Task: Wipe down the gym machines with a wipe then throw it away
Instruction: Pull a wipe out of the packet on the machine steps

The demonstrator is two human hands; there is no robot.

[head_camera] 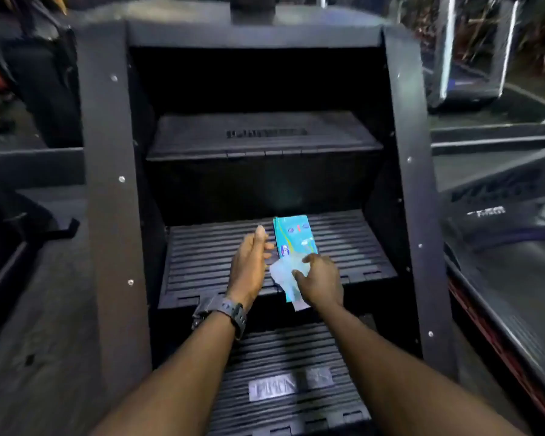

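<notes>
Because the teal, flat, soft plastic pack of wipes [293, 237] lies with its long axis running away from me on the ribbed black middle step [208, 262] of the stair-climber machine [107, 184], the pull I judge to come next is toward my body, along that axis. My head camera is the only view I have, so everything here comes from it.

My right hand [320, 283] is the nearer one to the work: it sits at the near end of the pack, thumb and fingers pinching a thin, pale, translucent wipe [282, 273] that bunches up out of the pack and trails down past the front edge of the step. The wipe lies just left of that hand and between my two hands. Whether it is fully free of the pack I cannot tell; the frame is soft there.

My left hand [250, 262], with a black wristwatch [225, 311] on its wrist, stands just beside the pack's left edge, fingers loosely extended and holding nothing. I cannot tell whether its fingertips touch the pack.

I judge the left hand well placed to steady the pack while the right draws the wipe clear. The step below [290, 388] carries a pale logo.
</notes>
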